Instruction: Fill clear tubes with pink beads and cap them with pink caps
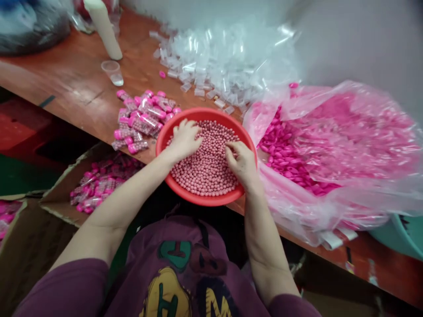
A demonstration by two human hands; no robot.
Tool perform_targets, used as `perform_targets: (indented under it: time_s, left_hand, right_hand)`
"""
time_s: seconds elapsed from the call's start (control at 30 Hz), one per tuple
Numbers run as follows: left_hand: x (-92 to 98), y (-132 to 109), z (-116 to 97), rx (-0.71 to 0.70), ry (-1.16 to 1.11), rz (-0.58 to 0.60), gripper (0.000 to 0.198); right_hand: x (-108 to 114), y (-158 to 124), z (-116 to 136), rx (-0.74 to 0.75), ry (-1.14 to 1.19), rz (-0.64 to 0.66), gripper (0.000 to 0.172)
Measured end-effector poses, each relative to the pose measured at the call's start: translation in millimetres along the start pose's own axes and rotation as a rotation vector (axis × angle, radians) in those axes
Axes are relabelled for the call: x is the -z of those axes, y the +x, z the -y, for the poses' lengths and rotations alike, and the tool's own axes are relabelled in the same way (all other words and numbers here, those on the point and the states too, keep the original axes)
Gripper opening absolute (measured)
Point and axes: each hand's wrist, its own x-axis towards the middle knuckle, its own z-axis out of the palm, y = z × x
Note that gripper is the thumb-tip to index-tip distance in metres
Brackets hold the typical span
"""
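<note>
A red plastic basin (205, 200) full of small round pink beads (211, 169) sits at the table's near edge. Inside it, over the beads on the left, my left hand (185, 140) is open, palm down with its fingers spread. My right hand (243, 162) is at the basin's right side, its thumb and fingers curled toward each other just above the beads. Whatever those fingers may hold is too small to make out. Left of the basin lies a pile of clear bead-filled tubes with pink caps (145, 116).
Clear empty tubes (211, 66) lie heaped behind the basin. A plastic bag (346, 211) of loose pink caps (287, 158) spreads to the right. A white bottle (105, 31) and clear cup (111, 68) stand back left. Below left, a cardboard box (61, 187) holds filled tubes.
</note>
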Motion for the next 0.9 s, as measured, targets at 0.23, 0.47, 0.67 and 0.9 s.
perform_targets:
  time_s: [0.23, 0.47, 0.67, 0.9]
  left_hand:
    - [14.9, 4.7, -7.8, 0.074, 0.221, -0.143, 0.041]
    - [15.6, 8.4, -8.9, 0.201, 0.347, 0.012, 0.048]
    - [10.9, 24.0, -12.8, 0.166, 0.431, 0.043, 0.051]
    - [42.5, 41.0, 38.3, 0.117, 0.008, 0.182, 0.042]
  right_hand:
    - [5.0, 10.1, 4.7, -0.129, -0.084, 0.160, 0.025]
    - [8.3, 13.6, 5.7, -0.100, -0.114, 0.194, 0.023]
    - [-0.2, 23.2, 12.0, -0.088, -0.120, 0.317, 0.024]
    - [20.2, 18.6, 8.1, 0.025, 0.201, 0.281, 0.021]
